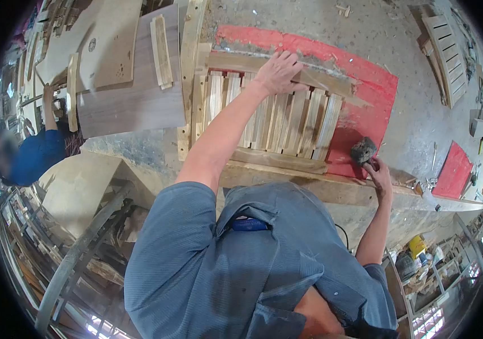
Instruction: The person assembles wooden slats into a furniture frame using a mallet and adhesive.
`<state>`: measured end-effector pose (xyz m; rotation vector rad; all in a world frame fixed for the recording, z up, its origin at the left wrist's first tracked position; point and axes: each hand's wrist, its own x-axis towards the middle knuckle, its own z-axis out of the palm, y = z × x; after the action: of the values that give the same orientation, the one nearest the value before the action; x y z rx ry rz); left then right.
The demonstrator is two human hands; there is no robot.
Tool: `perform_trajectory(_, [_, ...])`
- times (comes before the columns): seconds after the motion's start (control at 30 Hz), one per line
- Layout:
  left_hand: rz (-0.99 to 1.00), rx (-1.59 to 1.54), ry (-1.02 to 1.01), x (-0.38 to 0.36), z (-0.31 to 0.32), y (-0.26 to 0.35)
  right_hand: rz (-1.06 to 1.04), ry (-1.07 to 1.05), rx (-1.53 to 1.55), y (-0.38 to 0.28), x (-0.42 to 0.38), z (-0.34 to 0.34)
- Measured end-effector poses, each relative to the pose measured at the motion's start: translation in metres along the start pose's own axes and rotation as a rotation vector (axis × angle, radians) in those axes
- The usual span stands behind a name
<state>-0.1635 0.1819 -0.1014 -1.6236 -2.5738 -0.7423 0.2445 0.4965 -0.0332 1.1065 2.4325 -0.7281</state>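
Observation:
A slatted wooden panel [290, 121] lies on a red sheet [374, 116] on the workbench, its pale slats set side by side between two long rails. My left hand [279, 73] reaches across to the far rail [326, 81], fingers curled over it and thumb towards the slats. Off the panel's right end, my right hand [380, 175] is closed round the handle of a mallet [363, 151] with a dark, worn head. The head is over the red sheet, close to the near rail [278, 160]; the handle is mostly hidden by my fingers.
A wooden beam [190, 68] and a brown board [139, 90] lie left of the panel. Another slatted panel [446, 56] stands at the far right, beyond a smaller red piece [453, 170]. A person in blue [38, 155] works at the left.

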Motion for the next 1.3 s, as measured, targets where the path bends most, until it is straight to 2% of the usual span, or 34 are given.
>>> perform_trajectory(0.03, [-0.008,-0.048,-0.006,0.000,0.003,-0.003,0.061,-0.165,0.154,-0.003,0.002,0.003])
perform_trajectory(0.1, [-0.016,-0.066,-0.031,-0.003,0.002,-0.014,0.116,-0.222,0.230,0.008,0.009,0.012])
perform_trajectory(0.17, [-0.013,-0.095,-0.050,-0.006,-0.001,-0.018,-0.094,-0.231,0.016,0.057,0.016,0.033])
perform_trajectory(0.2, [-0.044,-0.098,-0.059,-0.008,-0.003,-0.018,-0.100,-0.147,0.131,0.009,-0.002,0.018])
perform_trajectory(0.23, [-0.065,-0.110,-0.067,-0.005,0.001,-0.013,-0.066,-0.132,0.115,-0.012,-0.012,0.005])
perform_trajectory(0.3, [-0.064,-0.090,-0.024,0.000,0.005,-0.001,-0.074,-0.239,-0.216,-0.041,-0.005,-0.022])
perform_trajectory(0.37, [-0.097,-0.034,-0.018,-0.008,0.003,-0.003,-0.101,-0.260,-0.223,-0.071,-0.001,-0.033])
perform_trajectory(0.43, [-0.036,-0.063,0.015,-0.001,0.006,-0.006,-0.084,-0.361,-0.262,-0.099,0.024,-0.040])
perform_trajectory(0.5, [-0.011,-0.009,0.094,0.007,0.007,-0.012,-0.127,-0.370,-0.303,-0.109,0.032,-0.039])
perform_trajectory(0.53, [0.024,0.052,0.164,0.013,0.000,-0.012,-0.143,-0.330,-0.254,-0.108,0.033,-0.036])
perform_trajectory(0.57, [-0.035,-0.003,0.290,0.026,-0.006,-0.011,-0.165,-0.292,-0.201,-0.107,0.036,-0.033])
perform_trajectory(0.6, [-0.086,-0.060,0.408,0.045,-0.026,-0.008,-0.087,-0.352,-0.237,-0.103,0.036,-0.034])
perform_trajectory(0.67, [-0.153,-0.553,0.516,0.080,-0.104,0.006,-0.084,-0.400,-0.203,-0.082,0.038,-0.029])
perform_trajectory(0.7, [-0.143,-0.554,0.514,0.083,-0.131,0.017,-0.079,-0.430,-0.160,-0.073,0.039,-0.022])
perform_trajectory(0.73, [-0.255,-0.966,0.664,0.087,-0.155,0.030,-0.072,-0.413,-0.153,-0.070,0.035,-0.013])
perform_trajectory(0.8, [-0.437,-1.272,0.847,0.091,-0.159,0.038,-0.157,-0.270,0.045,-0.058,0.022,0.004])
perform_trajectory(0.83, [-0.505,-1.150,0.896,0.086,-0.144,0.034,-0.137,-0.242,0.017,-0.047,0.018,0.015])
perform_trajectory(0.9, [-0.701,-1.478,0.791,0.072,-0.116,0.050,-0.084,-0.192,0.008,-0.035,0.016,0.028])
perform_trajectory(0.97, [-1.025,-1.520,0.696,0.047,-0.059,0.054,-0.089,-0.094,0.007,-0.032,0.005,0.044])
perform_trajectory(1.03, [-1.223,-1.568,0.541,0.018,-0.018,0.040,-0.076,-0.067,0.062,-0.033,-0.002,0.053])
perform_trajectory(1.1, [-1.454,-1.741,0.168,-0.010,-0.004,0.004,-0.079,-0.051,0.102,-0.033,-0.006,0.052])
perform_trajectory(1.13, [-1.453,-1.732,0.147,-0.014,-0.018,0.003,-0.081,-0.053,0.123,-0.033,-0.006,0.053])
perform_trajectory(1.2, [-1.412,-1.150,-0.188,-0.016,-0.062,0.010,-0.121,-0.044,0.188,-0.040,-0.006,0.052])
perform_trajectory(1.23, [-1.407,-1.138,-0.203,-0.008,-0.061,0.013,-0.110,-0.041,0.203,-0.041,-0.004,0.055])
perform_trajectory(1.3, [-0.486,-0.148,0.193,0.004,-0.056,0.023,-0.094,-0.039,0.248,-0.042,0.000,0.060])
